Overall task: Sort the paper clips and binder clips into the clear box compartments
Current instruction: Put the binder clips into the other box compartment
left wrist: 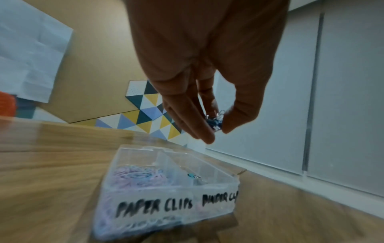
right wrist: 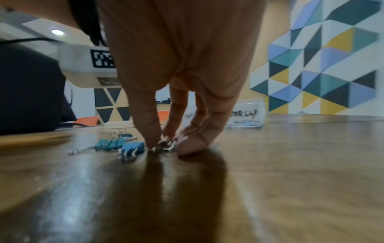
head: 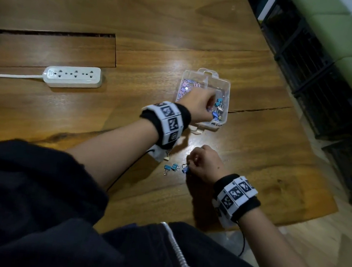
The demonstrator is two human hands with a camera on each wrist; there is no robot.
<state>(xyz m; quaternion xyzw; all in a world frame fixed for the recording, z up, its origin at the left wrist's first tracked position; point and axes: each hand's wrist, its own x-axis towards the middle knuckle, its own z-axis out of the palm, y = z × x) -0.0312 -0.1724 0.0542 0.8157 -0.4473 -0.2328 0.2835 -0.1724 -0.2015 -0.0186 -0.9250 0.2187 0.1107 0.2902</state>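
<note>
The clear box (head: 223, 87) stands on the wooden table, with pastel paper clips (head: 185, 87) in its left compartment and blue binder clips (head: 218, 107) in its right one. Its front wall (left wrist: 166, 205) is lettered PAPER CLIPS and BINDER CLIPS. My left hand (head: 211, 110) hovers over the right compartment and pinches blue binder clips (left wrist: 215, 122) between thumb and fingers. My right hand (right wrist: 168, 147) is down on the table nearer me, its fingertips pinching a small binder clip (right wrist: 166, 145). Loose blue binder clips (head: 171, 167) lie just left of it.
A white power strip (head: 73, 76) with its cable lies at the left of the table. A pale binder clip (head: 166, 158) sits under my left wrist. The table's curved edge runs at the right, with dark crates (head: 326, 86) beyond it.
</note>
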